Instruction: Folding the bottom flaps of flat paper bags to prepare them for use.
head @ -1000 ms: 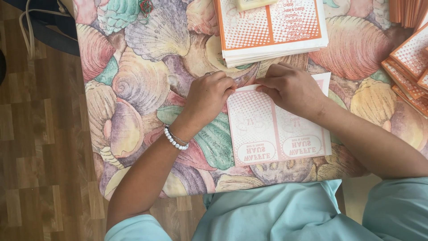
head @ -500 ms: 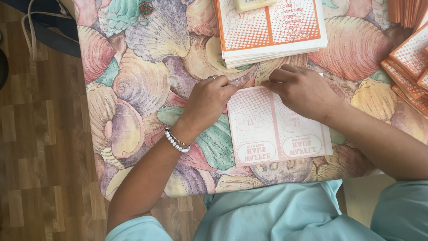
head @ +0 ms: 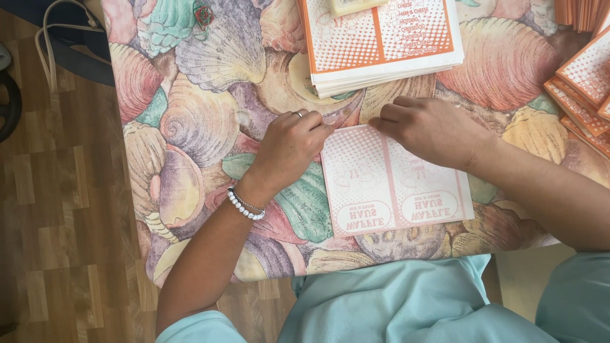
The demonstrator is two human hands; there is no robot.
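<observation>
Floor: wood-pattern floor (head: 51, 222) runs down the left, beside the counter edge; a dark bag with a pale cord (head: 60, 44) lies at the top left.
Counter: the counter (head: 190, 127) wears a cloth printed with large shells; its busy pattern may make the pale sheet's edges harder to read.
Left hand: the left hand (head: 289, 149), with a bead bracelet (head: 244, 204) at the wrist and a ring on one finger, rests curled at the sheet's top left corner, fingertips pinched together there. Whether they grip the paper edge or only press on it, I cannot tell.
Paper sheet: the pale pink printed sheet (head: 394, 190) lies flat on the counter just in front of the person, between the two hands, its near edge close to the counter edge.
Right hand: the right hand (head: 432, 130) lies palm down over the sheet's top right part, fingers bent and pointing left along the top edge, pressing rather than clasping.
Stack: an orange printed stack (head: 381, 41) sits just beyond the hands, with more orange pieces (head: 581, 76) at the far right.
Risk: if one hand pulls while the other pins, the thin sheet could likely crease askew or tear at the corner.
Risk: on the smooth cloth the sheet might slide toward the near edge, and a knuckle could nudge the stack out of line.
</observation>
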